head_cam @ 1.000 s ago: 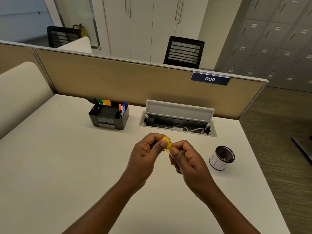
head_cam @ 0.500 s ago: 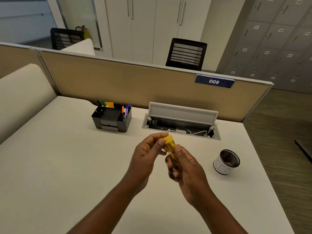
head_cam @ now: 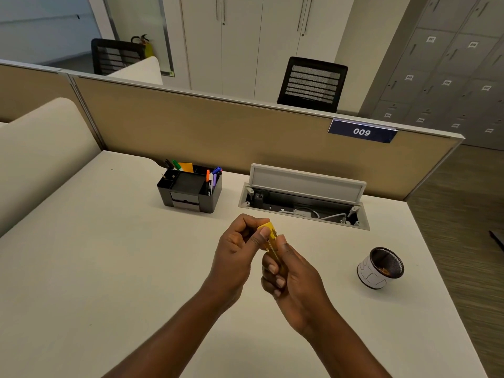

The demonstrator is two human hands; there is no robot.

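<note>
On desk (head_cam: 109, 268): organizer (head_cam: 191, 200) holds markers (head_cam: 214, 178); right hand (head_cam: 297, 282) grips yellow tube (head_cam: 272, 233).

Scene is lit softly and rather dimly from overhead, with a warm cast; only faint, diffuse shadows are thrown on the desk (head_cam: 109, 282) beside the mesh cup (head_cam: 376, 274). Centre is rendered sharp, left hand (head_cam: 234, 252), right hand (head_cam: 297, 279) and yellow tube (head_cam: 270, 231) included. Wide-angle distortion is seen at the edges: the partition (head_cam: 218, 132) is bowed, the lockers (head_cam: 450, 72) are tilted and softened.
</note>
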